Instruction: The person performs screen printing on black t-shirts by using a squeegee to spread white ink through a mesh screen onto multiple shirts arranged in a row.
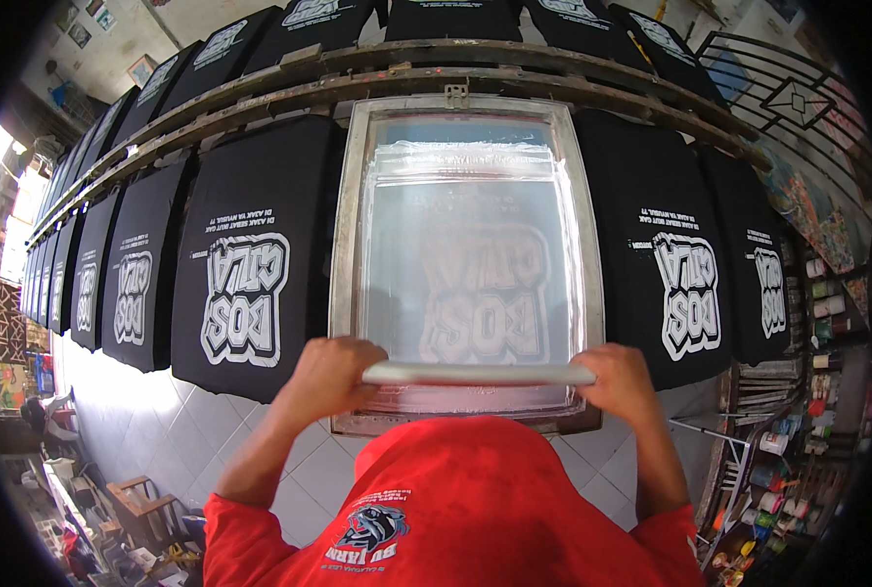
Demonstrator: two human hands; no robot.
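A long pale squeegee lies crosswise over the near part of a screen-printing frame. My left hand is closed round its left end, and my right hand grips the right end. White ink streaks the far end and sides of the mesh, and a pale lettered design shows through it. Whatever lies under the frame is mostly hidden. Beside the frame, black T-shirts with white prints lie flat, one on the left and one on the right.
Wooden rails run across beyond the frame, with more black shirts along both sides of them. At the right are shelves with several ink containers and a metal grille. A wooden chair stands on the tiled floor at lower left.
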